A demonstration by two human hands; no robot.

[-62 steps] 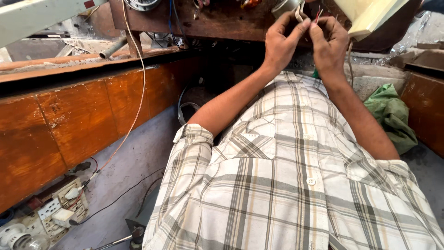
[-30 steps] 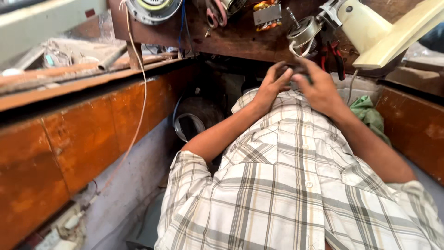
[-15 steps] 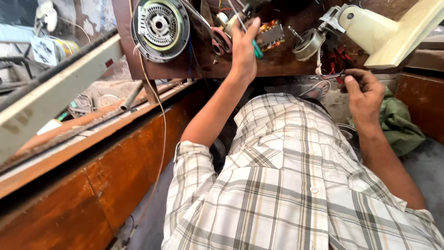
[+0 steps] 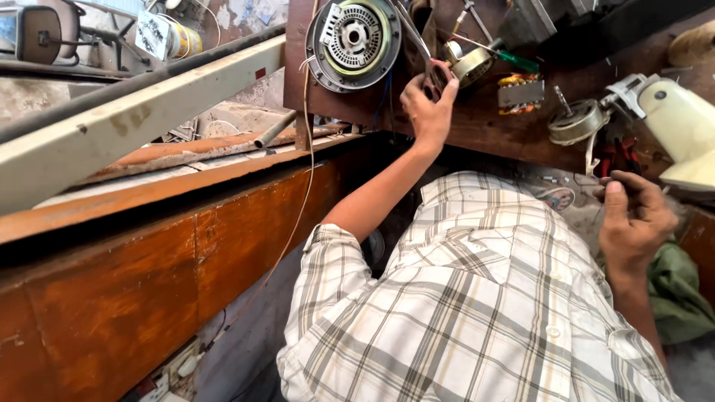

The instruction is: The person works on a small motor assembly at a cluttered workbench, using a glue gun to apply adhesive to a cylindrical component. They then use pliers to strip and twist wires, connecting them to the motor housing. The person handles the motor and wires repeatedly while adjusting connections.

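A: What does the left hand [image 4: 426, 104] hold?

B: It is closed around the handles of metal scissors [image 4: 418, 52], near the upper edge of the wooden workbench [image 4: 477, 138], just beside the round motor part [image 4: 354, 41].

A: How will they handle?

B: I judge them stiff, rather light, maybe a little slippery. The loops of the handles are the safe place to grip, not the blades.

A: And the right hand [image 4: 629, 223]?

B: Its fingers are curled, near the right edge of the bench. If they pinch something, I cannot tell.
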